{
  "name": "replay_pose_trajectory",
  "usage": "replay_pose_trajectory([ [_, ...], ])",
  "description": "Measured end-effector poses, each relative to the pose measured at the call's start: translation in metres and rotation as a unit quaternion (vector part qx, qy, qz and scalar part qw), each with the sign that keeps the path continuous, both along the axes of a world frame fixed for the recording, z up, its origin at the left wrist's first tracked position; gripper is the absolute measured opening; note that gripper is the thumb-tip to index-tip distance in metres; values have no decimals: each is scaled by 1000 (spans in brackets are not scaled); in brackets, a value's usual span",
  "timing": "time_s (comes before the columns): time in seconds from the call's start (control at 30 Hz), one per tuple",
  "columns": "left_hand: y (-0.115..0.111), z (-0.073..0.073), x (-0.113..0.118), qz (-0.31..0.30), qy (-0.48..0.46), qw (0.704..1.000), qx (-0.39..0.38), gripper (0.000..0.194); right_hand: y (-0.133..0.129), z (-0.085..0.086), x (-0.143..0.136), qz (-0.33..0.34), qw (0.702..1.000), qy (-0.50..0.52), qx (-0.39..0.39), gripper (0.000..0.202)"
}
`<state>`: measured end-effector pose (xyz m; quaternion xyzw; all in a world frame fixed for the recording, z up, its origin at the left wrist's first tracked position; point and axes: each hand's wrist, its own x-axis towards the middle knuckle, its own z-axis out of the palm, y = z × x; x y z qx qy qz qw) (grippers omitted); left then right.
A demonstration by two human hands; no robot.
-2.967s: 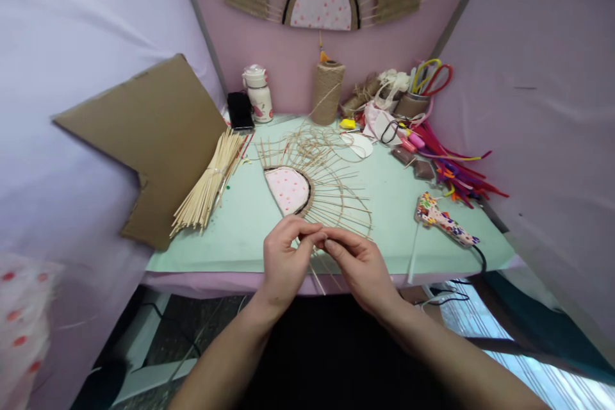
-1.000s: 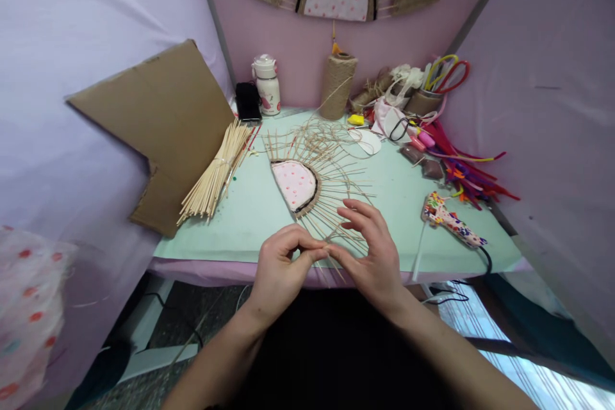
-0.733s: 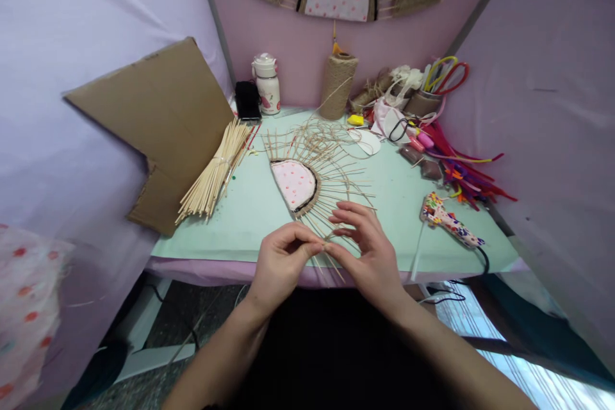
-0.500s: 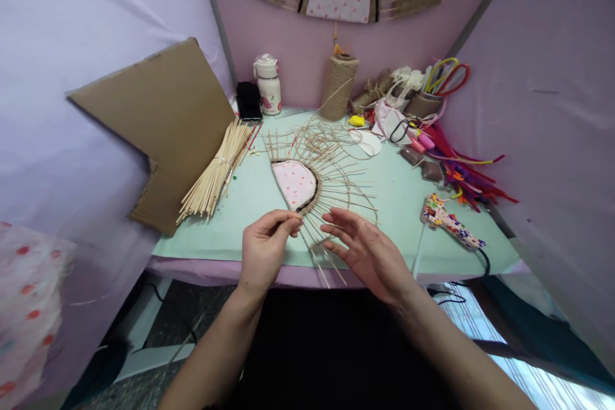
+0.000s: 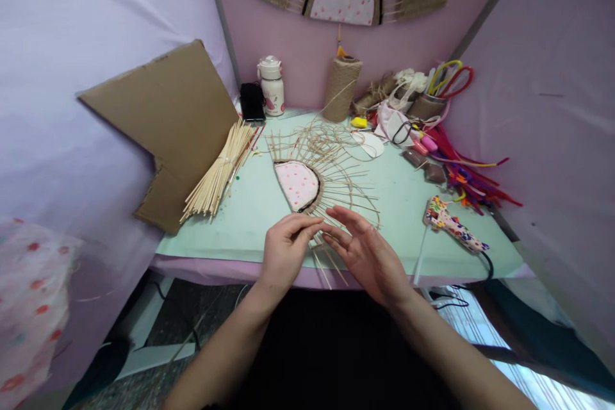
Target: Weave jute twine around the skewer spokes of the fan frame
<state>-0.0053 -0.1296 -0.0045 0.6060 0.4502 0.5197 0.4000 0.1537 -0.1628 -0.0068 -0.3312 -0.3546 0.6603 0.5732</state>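
A half-round piece (image 5: 298, 186) with pink dotted fabric and a dark rim lies on the table, thin sticks (image 5: 353, 195) fanning out from its curved side. Loose twine (image 5: 327, 138) is tangled over the far sticks. My left hand (image 5: 291, 250) is closed in a pinch just below the piece; what it holds is too small to make out. Close to its fingertips, my right hand (image 5: 368, 256) has its fingers apart and holds nothing visible. Both hands cover part of the lower sticks.
A stick bundle (image 5: 218, 173) lies left beside cardboard (image 5: 168, 115). Behind stand a bottle (image 5: 273, 90) and a twine spool (image 5: 342, 86). At right are a patterned glue gun (image 5: 454, 224), pipe cleaners (image 5: 473, 173) and scissors (image 5: 456, 82) in a holder.
My left hand has moved right, over the lower sticks and nearer to my right hand, still pinched. The view has shifted slightly.
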Motion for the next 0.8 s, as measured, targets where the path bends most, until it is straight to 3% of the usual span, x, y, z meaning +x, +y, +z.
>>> replay_pose_trajectory([
  [0.17, -10, -7, 2, 58, 35, 988, 140, 10, -3, 1, -3, 8, 999, -17, 27, 46],
  [0.37, -5, -6, -3, 110, 6, 982, 156, 10, -5, 5, -7, -15, 999, 21, 20, 45],
  [0.5, -10, 7, -26, 79, -7, 992, 99, 9, -1, 8, 1, -20, 999, 41, -18, 43],
  [0.67, -42, 12, -81, 10, 136, 990, -24, 18, 1, 10, 18, -14, 999, 30, -42, 44],
  [0.73, -53, 6, -100, -60, 227, 966, -112, 23, 3, 10, 25, -23, 997, 37, -56, 39],
  [0.8, -60, -4, -115, -129, 333, 918, -173, 27, 5, 10, 31, -29, 995, 61, -67, 31],
])
